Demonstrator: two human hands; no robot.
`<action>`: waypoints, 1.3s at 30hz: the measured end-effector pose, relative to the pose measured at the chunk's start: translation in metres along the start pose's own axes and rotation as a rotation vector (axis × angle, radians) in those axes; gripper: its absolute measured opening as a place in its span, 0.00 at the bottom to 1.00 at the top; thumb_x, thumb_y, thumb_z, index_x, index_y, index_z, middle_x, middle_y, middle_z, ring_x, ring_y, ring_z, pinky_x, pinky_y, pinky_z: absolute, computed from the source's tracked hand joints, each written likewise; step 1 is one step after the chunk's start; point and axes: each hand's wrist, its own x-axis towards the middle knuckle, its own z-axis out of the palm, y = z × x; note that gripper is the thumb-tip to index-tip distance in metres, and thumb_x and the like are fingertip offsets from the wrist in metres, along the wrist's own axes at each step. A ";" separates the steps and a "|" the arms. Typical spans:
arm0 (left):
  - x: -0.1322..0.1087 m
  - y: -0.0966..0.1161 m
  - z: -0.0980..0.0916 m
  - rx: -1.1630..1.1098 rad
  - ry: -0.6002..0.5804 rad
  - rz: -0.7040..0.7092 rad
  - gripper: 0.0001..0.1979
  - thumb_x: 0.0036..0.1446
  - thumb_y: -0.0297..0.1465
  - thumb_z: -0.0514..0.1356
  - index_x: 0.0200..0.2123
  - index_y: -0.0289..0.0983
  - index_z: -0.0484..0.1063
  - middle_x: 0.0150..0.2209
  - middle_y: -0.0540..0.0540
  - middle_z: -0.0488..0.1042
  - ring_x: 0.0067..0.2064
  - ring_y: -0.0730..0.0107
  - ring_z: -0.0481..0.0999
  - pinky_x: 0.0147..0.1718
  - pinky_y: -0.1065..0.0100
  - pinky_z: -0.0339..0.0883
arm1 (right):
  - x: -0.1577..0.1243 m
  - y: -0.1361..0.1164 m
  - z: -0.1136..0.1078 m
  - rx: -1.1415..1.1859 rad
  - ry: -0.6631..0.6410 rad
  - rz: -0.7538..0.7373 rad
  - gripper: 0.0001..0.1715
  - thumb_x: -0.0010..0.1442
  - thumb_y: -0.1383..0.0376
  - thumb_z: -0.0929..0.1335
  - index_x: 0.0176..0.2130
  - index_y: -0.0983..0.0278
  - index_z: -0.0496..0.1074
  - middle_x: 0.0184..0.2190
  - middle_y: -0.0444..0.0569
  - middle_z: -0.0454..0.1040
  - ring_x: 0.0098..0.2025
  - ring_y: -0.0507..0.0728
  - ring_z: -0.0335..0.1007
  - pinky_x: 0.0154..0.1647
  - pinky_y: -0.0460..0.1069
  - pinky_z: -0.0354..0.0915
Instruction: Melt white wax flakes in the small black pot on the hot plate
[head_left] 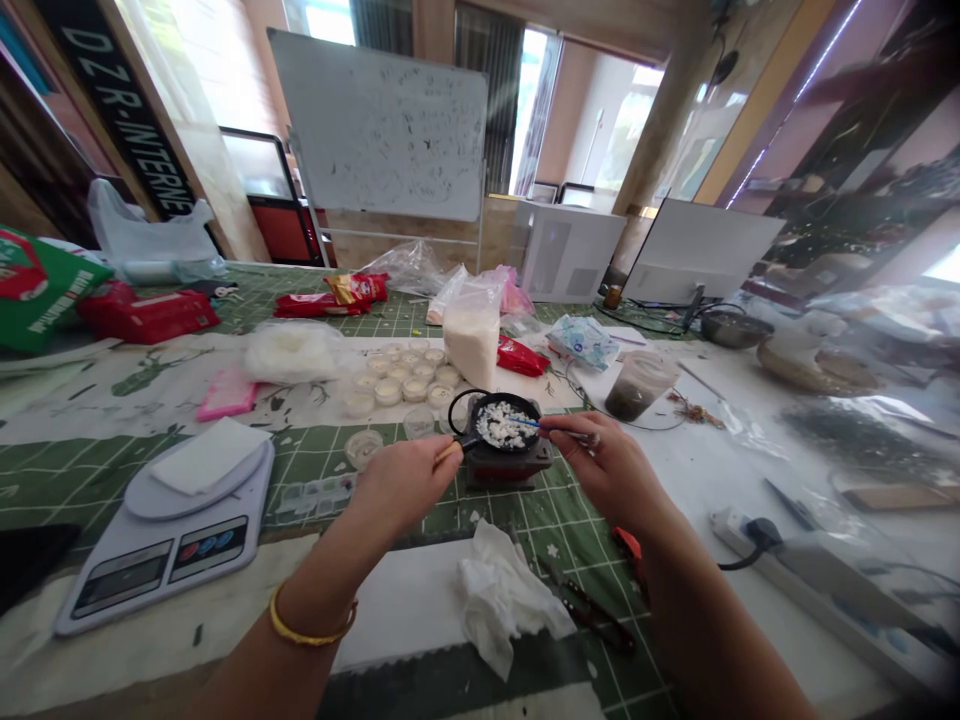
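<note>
A small black pan with white flakes in it sits on a little dark burner at the middle of the table. My left hand is closed on the pan's wooden handle. My right hand pinches a thin blue-tipped stirring stick whose tip rests in the white flakes. Just behind the pan stand several small round cups of white wax and a clear bag of white flakes.
A white kitchen scale lies at front left, a crumpled tissue and scissors at the front. A cup of dark liquid, a power strip, red packets and a whiteboard lie beyond.
</note>
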 end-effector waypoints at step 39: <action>-0.002 0.001 0.000 -0.023 0.031 0.022 0.19 0.61 0.40 0.43 0.33 0.41 0.70 0.28 0.49 0.75 0.30 0.66 0.72 0.24 0.70 0.51 | 0.007 0.010 0.018 0.066 -0.011 0.033 0.16 0.60 0.60 0.61 0.43 0.58 0.74 0.38 0.50 0.75 0.42 0.58 0.69 0.46 0.54 0.63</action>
